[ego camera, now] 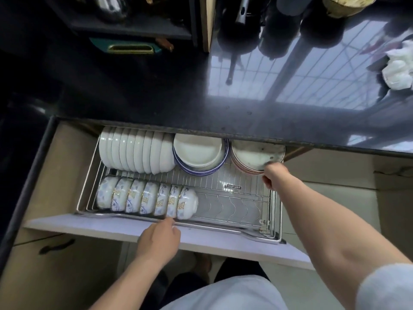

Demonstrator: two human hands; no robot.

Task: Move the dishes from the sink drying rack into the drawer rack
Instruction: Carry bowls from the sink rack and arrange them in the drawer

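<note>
The right hand (273,175) reaches into the open drawer rack (234,198) and its curled fingers hold the near rim of the top plate of the red-rimmed plates (257,155), which lie stacked flat in the far right corner, partly under the edge of the counter (245,104). This plate is directly ahead of the right hand and touches it; the left hand is well apart from it, across the rack. I judge that the plate is just being set on its stack, so the coming move is to let it go and draw the hand back toward the body.

The left hand (159,237) rests on the front edge of the drawer (89,224), with the fingers loosely bent over the rail and holding nothing. Just beyond its fingertips stands a row of patterned bowls (147,199) on edge; the row runs sideways. Farther away is a row of white bowls (136,153), and to its right a stack of blue-rimmed plates (200,155).

The wire slots between the two hands hold no dishes.
</note>
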